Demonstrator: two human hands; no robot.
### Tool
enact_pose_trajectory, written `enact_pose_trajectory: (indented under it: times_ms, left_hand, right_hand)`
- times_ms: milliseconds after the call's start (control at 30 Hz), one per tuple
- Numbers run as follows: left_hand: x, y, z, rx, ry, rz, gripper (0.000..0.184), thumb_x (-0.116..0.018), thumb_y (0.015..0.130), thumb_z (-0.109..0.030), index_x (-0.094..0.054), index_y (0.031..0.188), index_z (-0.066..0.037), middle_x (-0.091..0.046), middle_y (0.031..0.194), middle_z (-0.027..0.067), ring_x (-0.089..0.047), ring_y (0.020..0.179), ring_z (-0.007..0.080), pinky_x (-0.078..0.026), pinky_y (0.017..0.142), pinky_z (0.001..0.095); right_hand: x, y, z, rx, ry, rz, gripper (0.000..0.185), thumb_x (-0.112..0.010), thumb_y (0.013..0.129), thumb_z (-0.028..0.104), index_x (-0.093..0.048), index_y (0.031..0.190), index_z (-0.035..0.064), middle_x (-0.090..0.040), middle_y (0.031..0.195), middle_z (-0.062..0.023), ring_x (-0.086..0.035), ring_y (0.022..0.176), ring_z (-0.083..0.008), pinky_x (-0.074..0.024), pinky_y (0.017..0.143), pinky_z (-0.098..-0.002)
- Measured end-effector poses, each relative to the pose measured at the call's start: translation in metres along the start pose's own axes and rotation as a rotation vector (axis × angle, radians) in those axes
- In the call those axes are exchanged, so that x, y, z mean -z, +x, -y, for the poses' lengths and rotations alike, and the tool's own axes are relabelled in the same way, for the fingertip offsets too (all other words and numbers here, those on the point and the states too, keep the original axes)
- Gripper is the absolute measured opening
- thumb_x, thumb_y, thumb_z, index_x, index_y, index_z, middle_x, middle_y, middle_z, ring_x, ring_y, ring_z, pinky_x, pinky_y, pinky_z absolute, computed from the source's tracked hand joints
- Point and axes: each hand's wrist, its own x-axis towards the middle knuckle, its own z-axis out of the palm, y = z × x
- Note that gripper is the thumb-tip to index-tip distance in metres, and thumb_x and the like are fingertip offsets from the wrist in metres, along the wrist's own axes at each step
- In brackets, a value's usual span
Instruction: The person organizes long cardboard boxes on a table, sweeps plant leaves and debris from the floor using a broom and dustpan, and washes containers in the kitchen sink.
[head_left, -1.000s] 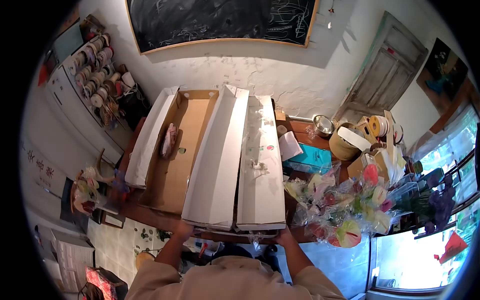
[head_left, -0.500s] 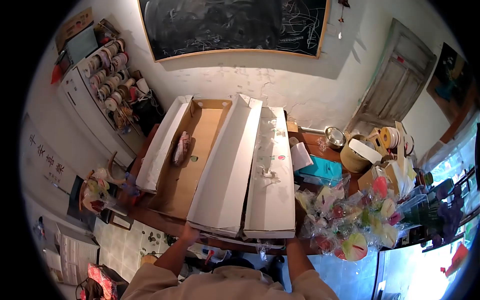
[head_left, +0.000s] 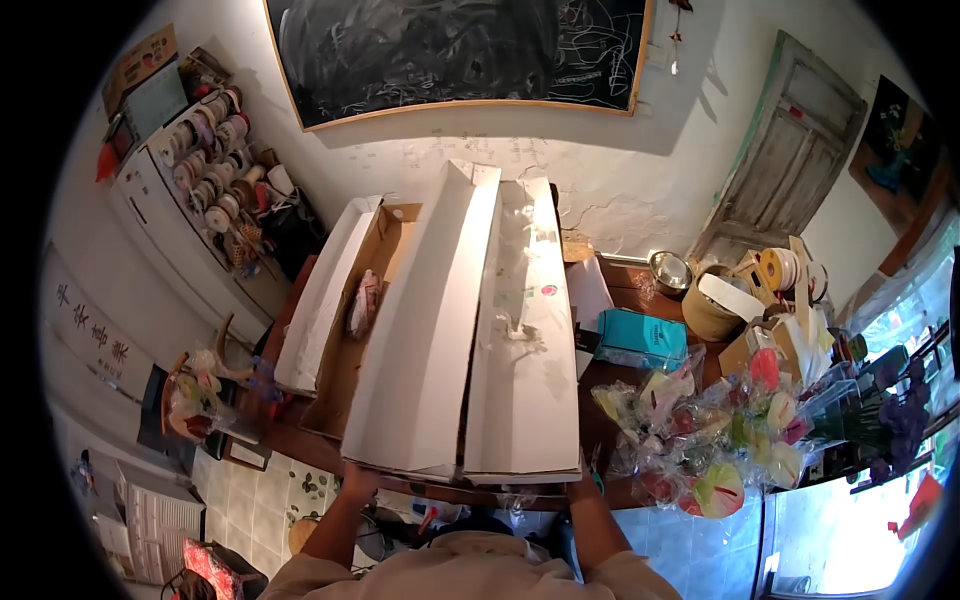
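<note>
Two long white cardboard trays, the left one (head_left: 415,340) and the right one (head_left: 525,400), lie side by side above the wooden table, joined or touching along their length. At the near left corner is my left hand (head_left: 360,480), its fingers partly hidden under the edge. My right hand (head_left: 582,485) grips the near right corner, with its fingertips hidden too. Under and left of the white trays is a brown cardboard box (head_left: 332,400) with a wrapped pinkish bundle (head_left: 365,303) in it. A narrow white side or tray (head_left: 325,305) stands along its left.
Plastic-wrapped flowers (head_left: 700,430) lie at the right, near a turquoise box (head_left: 640,336). Behind are a metal bowl (head_left: 670,270), a round container (head_left: 712,310) and ribbon spools (head_left: 780,270). More wrapped flowers (head_left: 195,395) sit at the left edge.
The two white trays have risen and shifted left, now covering more of the brown box. Both my hands have moved with them at the near corners.
</note>
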Motion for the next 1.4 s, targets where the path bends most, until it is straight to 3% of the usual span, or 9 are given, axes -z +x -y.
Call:
enact_pose_trajectory:
  times_ms: [67,167,533,600,767,933,1033,1267,1400]
  left_hand:
    - [0.031,0.010,0.006,-0.013,-0.030,0.007,0.034,-0.052,0.091,-0.004,-0.046,0.124,0.001,-0.058,0.113,0.0154,-0.063,0.096,0.0271,-0.060,0.066,0.0376]
    - [0.090,0.044,0.027,-0.607,0.297,-0.130,0.033,-0.055,0.091,-0.007,-0.048,0.122,0.000,-0.061,0.108,0.0139,-0.066,0.088,0.0255,-0.059,0.065,0.0354]
    - [0.198,0.064,-0.009,-0.178,-0.313,-0.429,0.027,-0.043,0.090,-0.001,-0.055,0.113,0.004,-0.060,0.109,0.0159,-0.063,0.098,0.0308,-0.060,0.067,0.0402]
    - [0.246,0.110,0.069,-0.209,-0.250,-0.492,0.028,-0.045,0.091,-0.007,-0.054,0.116,0.001,-0.059,0.110,0.0173,-0.063,0.096,0.0340,-0.062,0.068,0.0437]
    - [0.232,0.107,0.077,-0.086,-0.434,-0.436,0.040,-0.045,0.096,-0.032,-0.051,0.126,-0.006,-0.058,0.120,0.0116,-0.059,0.108,0.0282,-0.055,0.078,0.0504]
    - [0.243,0.087,0.094,-0.096,-0.939,-0.378,0.062,-0.043,0.093,-0.060,-0.045,0.134,-0.013,-0.048,0.134,0.0055,-0.042,0.125,0.0257,-0.044,0.091,0.0554]
    - [0.242,0.096,0.132,0.080,-0.552,-0.458,0.072,-0.042,0.090,-0.065,-0.039,0.140,-0.013,-0.042,0.140,0.0097,-0.041,0.125,0.0290,-0.042,0.093,0.0555]
    - [0.250,0.156,0.154,-0.049,-0.953,-0.087,0.058,-0.039,0.092,-0.054,-0.047,0.135,-0.015,-0.051,0.134,0.0063,-0.048,0.121,0.0263,-0.040,0.098,0.0467]
    - [0.241,0.142,0.133,0.033,-1.007,-0.209,0.054,-0.039,0.094,-0.048,-0.048,0.134,-0.012,-0.054,0.131,0.0072,-0.049,0.122,0.0273,-0.041,0.100,0.0450]
  right_hand:
    - [-0.034,-0.008,-0.005,0.002,-0.032,0.015,0.043,-0.050,0.096,0.030,-0.052,0.132,0.0070,-0.060,0.122,-0.0119,-0.060,0.108,-0.0224,-0.0509,0.089,-0.0358]
    - [-0.092,-0.015,-0.020,0.054,-0.106,0.124,0.043,-0.050,0.096,0.029,-0.051,0.133,0.0068,-0.060,0.123,-0.0119,-0.060,0.108,-0.0221,-0.0510,0.089,-0.0354]
    - [-0.206,0.087,-0.149,0.185,-0.262,0.270,0.067,-0.056,0.092,0.011,-0.025,0.151,0.0035,-0.055,0.128,-0.0144,-0.057,0.106,-0.0182,-0.0449,0.091,-0.0282]
    - [-0.204,0.106,-0.170,0.149,-0.302,0.230,0.065,-0.057,0.092,0.012,-0.027,0.150,0.0035,-0.054,0.129,-0.0149,-0.056,0.107,-0.0185,-0.0451,0.091,-0.0286]
    - [-0.208,0.104,-0.178,0.013,-0.367,0.200,0.063,-0.054,0.096,0.019,-0.021,0.149,0.0081,-0.048,0.135,-0.0155,-0.054,0.116,-0.0246,-0.0455,0.096,-0.0352]
    - [-0.223,0.095,-0.165,-0.045,-0.330,0.519,0.051,-0.048,0.099,0.034,-0.037,0.142,0.0101,-0.055,0.129,-0.0100,-0.056,0.116,-0.0208,-0.0467,0.098,-0.0377]
    - [-0.233,0.093,-0.162,-0.186,-0.260,0.453,0.052,-0.045,0.099,0.044,-0.045,0.138,0.0107,-0.056,0.129,-0.0078,-0.056,0.117,-0.0197,-0.0470,0.098,-0.0359]
    - [-0.220,0.090,-0.170,-0.062,-0.179,0.457,0.057,-0.047,0.096,0.050,-0.048,0.136,0.0094,-0.057,0.129,-0.0089,-0.056,0.116,-0.0208,-0.0474,0.097,-0.0361]
    - [-0.214,0.090,-0.174,-0.150,-0.085,0.277,0.045,-0.044,0.100,0.037,-0.050,0.133,0.0075,-0.059,0.125,-0.0096,-0.059,0.112,-0.0242,-0.0506,0.094,-0.0396]
